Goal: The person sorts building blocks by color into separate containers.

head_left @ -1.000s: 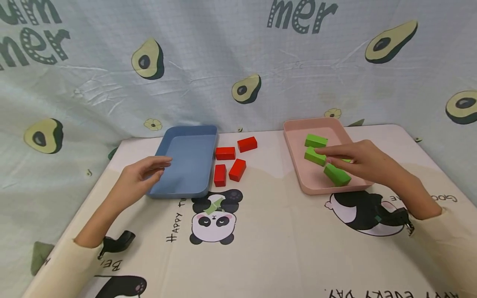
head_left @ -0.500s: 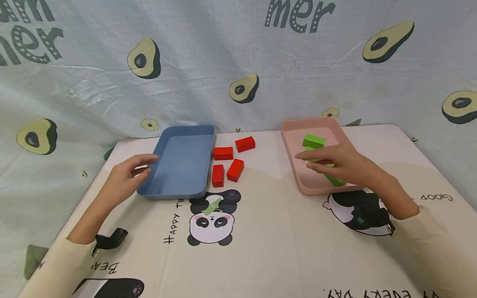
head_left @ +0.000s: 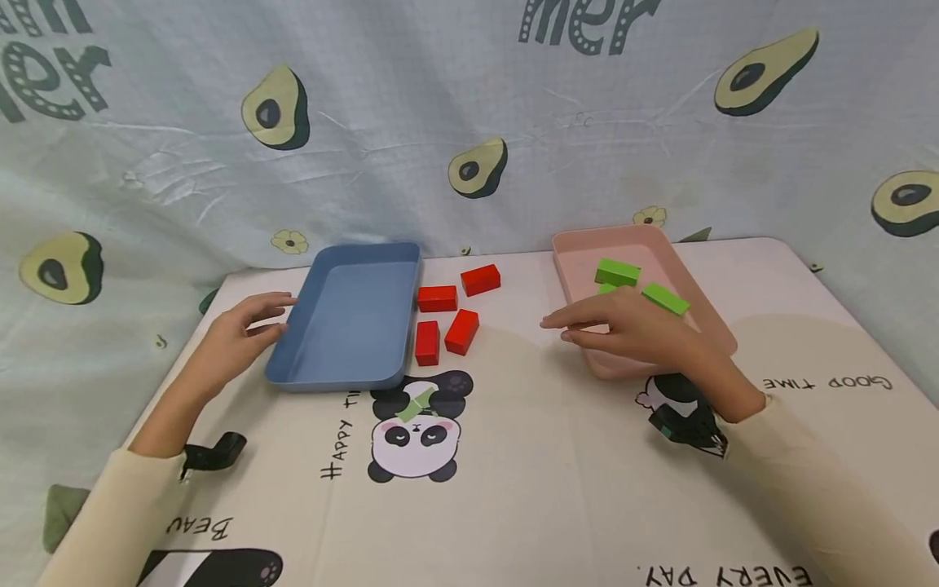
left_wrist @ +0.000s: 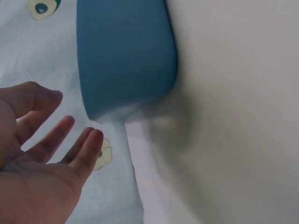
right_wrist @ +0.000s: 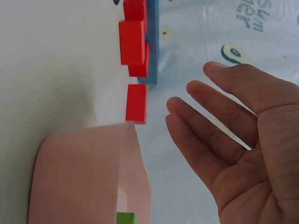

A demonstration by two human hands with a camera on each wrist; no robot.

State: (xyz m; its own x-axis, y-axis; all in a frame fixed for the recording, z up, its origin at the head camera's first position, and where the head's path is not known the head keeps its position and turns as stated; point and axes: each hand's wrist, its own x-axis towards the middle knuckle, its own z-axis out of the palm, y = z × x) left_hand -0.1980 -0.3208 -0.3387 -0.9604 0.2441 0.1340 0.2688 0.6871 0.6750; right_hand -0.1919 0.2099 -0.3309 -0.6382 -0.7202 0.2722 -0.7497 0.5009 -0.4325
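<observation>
My left hand (head_left: 238, 338) hovers at the left side of the blue tray (head_left: 345, 383), fingers loosely bent and holding nothing. The left wrist view shows that palm bare beside the tray wall (left_wrist: 126, 60). My right hand (head_left: 623, 326) hangs over the left part of the pink tray (head_left: 704, 326), its fingertips reaching past the rim toward the red blocks. In the right wrist view the right palm (right_wrist: 247, 177) is bare too. Green blocks (head_left: 665, 298) lie in the pink tray, partly hidden by the hand. Several red blocks (head_left: 462, 332) lie on the cloth right of the blue tray.
A pale tablecloth (head_left: 513, 489) with panda prints and lettering covers the table. Behind it hangs a curtain (head_left: 396, 163) printed with avocados. A black device (head_left: 216, 452) is strapped at the left wrist, another (head_left: 693, 428) at the right.
My right hand has moved left across the pink tray, from over the green blocks to past its left rim. My left hand has drawn back left from over the blue tray.
</observation>
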